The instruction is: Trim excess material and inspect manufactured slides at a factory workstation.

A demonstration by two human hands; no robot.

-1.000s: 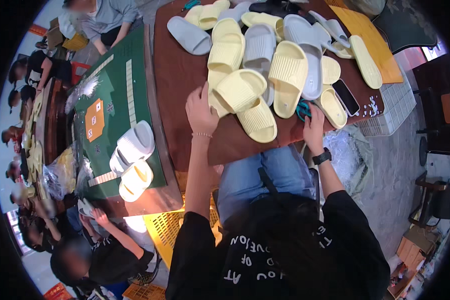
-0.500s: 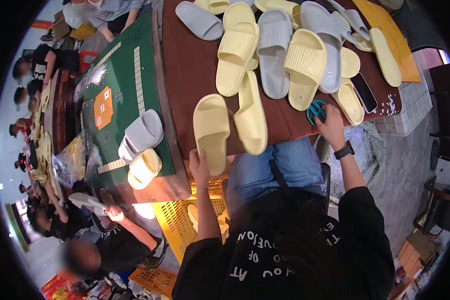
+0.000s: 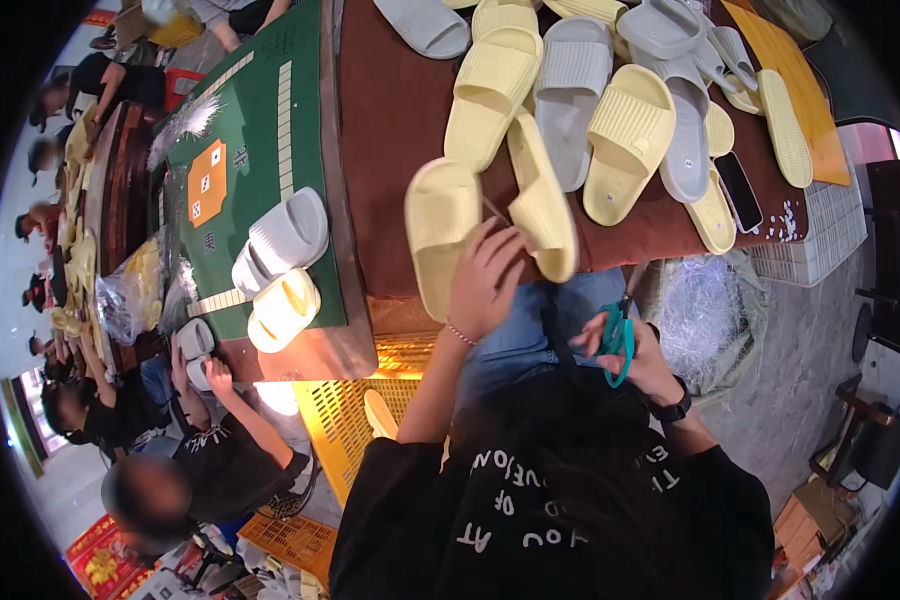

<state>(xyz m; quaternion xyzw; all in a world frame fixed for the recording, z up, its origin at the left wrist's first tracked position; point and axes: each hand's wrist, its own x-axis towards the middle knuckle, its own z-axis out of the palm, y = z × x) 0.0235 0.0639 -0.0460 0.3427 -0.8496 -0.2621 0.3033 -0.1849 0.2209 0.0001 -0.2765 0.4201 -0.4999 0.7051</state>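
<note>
many slippers (image 3: 625,140) crowd a brown table (image 3: 395,150) in a busy workroom.

two slippers (image 3: 490,225) on the table (image 3: 390,130), scissors (image 3: 618,335) to their right.

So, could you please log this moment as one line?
left hand: on yellow slipper pair | right hand: holds teal scissors | brown table

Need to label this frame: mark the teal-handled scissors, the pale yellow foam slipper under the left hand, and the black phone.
teal-handled scissors (image 3: 618,340), head view, handle loop.
pale yellow foam slipper (image 3: 438,225), head view, strap.
black phone (image 3: 738,192), head view, screen.
</note>
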